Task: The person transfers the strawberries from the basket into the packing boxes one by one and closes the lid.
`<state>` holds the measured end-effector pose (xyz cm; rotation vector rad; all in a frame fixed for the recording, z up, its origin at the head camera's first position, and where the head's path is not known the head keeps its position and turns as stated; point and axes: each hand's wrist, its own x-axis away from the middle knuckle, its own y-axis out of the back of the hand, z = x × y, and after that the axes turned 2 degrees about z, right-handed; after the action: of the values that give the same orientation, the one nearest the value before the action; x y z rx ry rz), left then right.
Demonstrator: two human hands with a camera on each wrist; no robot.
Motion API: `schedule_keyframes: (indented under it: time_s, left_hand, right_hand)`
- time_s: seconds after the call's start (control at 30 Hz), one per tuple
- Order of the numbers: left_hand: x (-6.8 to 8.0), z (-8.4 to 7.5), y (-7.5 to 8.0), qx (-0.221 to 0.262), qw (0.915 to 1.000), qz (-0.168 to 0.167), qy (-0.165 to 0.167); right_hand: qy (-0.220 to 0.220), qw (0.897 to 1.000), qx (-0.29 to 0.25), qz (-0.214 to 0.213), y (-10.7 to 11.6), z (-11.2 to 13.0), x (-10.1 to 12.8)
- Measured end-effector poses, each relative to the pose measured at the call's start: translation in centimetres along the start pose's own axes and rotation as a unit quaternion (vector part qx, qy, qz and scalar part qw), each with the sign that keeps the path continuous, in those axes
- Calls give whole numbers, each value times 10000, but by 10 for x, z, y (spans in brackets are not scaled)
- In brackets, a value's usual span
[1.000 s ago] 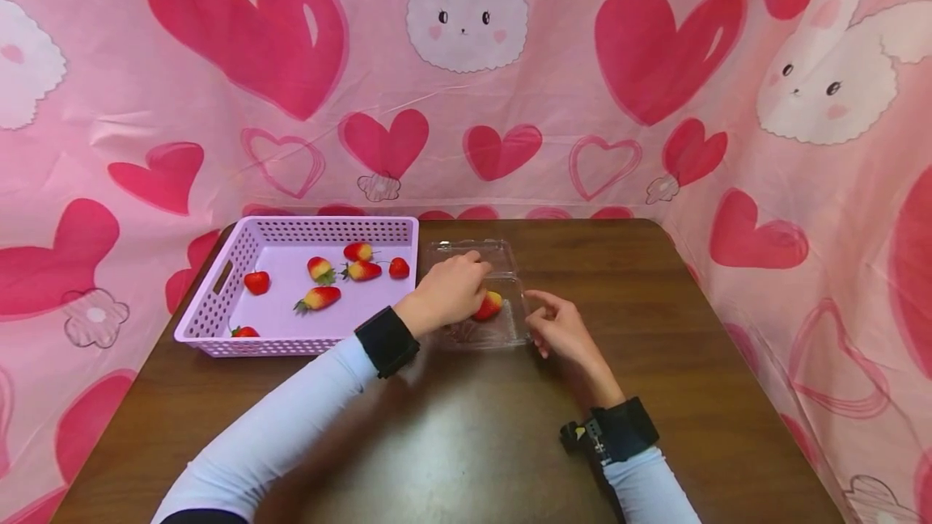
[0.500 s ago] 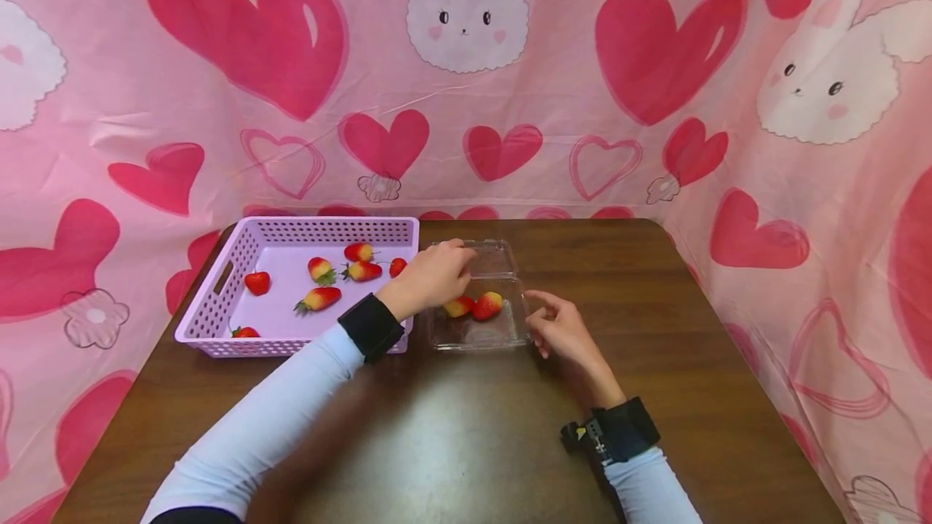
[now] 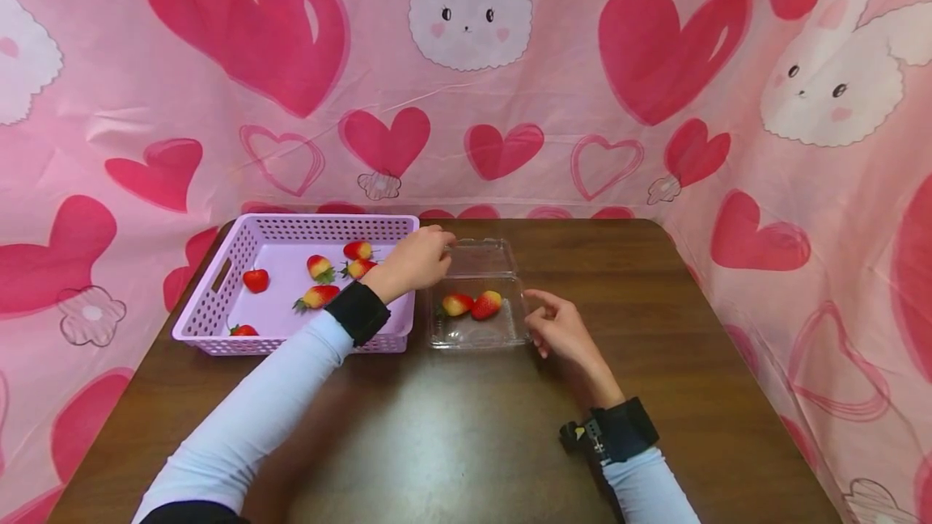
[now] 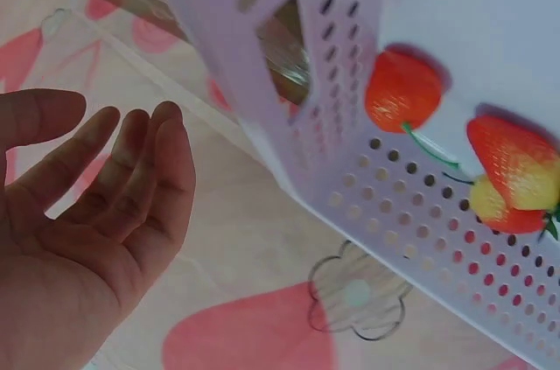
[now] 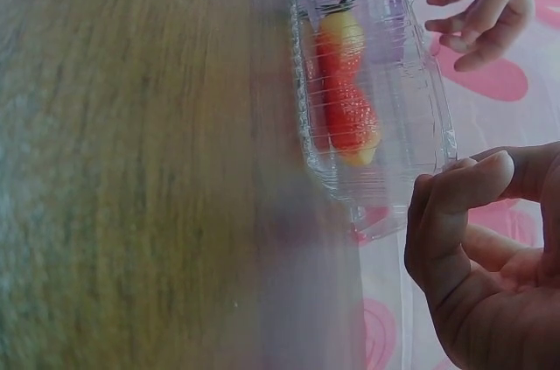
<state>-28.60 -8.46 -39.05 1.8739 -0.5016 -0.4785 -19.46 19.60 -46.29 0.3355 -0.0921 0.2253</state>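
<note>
My left hand [image 3: 418,259] hovers over the near right corner of the basket [image 3: 240,249], fingers loosely spread and holding nothing; the left wrist view shows the open palm [image 4: 83,212] beside the perforated wall, with strawberries visible through it. Five or six strawberries [image 3: 320,296] lie scattered on the basket floor, apart from one another, so each can be taken singly from above. Just right of the basket stands the clear box [image 3: 476,330] with its lid folded back flat on the desk [image 3: 466,443], which leaves the tray open upward. Two berries [image 3: 472,305] lie in it side by side, touching, toward the far end, with bare tray in front of them. My right hand [image 3: 561,328] rests on the desk at the box's right edge, fingers gently curled and gripping nothing; in the right wrist view a fingertip [image 5: 477,179] sits just beside the box's corner, though I cannot tell whether it touches. I judge that it stays there to steady the light box against sliding. Basket and box sit close together, which keeps the reach between them short.
</note>
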Motion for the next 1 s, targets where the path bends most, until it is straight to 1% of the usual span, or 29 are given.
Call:
schedule_keyframes:
  time_s: [0.07, 0.17, 0.37, 0.47, 0.57, 0.77, 0.87, 1.0]
  left_hand:
    - [0, 4, 3, 3, 10000, -14, 94]
    - [0, 12, 4, -43, 9997, -85, 246]
    - [-1, 28, 2, -111, 9983, -385, 422]
    - [-2, 36, 1, -121, 9975, -426, 556]
    - [-1, 45, -1, -120, 9963, -349, 771]
    - [5, 57, -2, -132, 9934, 5, 1136]
    - [6, 61, -2, -104, 9928, 151, 1180]
    - [7, 66, -5, -234, 9921, 313, 1190]
  right_hand:
    - [20, 10000, -15, -73, 0, -12, -6]
    - [-33, 10000, -2, -93, 1, -12, -6]
    - [-10, 10000, -24, -85, 1, -12, -5]
    - [4, 9999, -57, -95, 0, -13, -6]
    - [0, 9999, -44, -112, 0, -14, -6]
    - [67, 9999, -11, -102, 1, -14, -6]
    - [54, 9999, -11, -101, 1, -14, -7]
    - [4, 9999, -51, -103, 1, -14, -7]
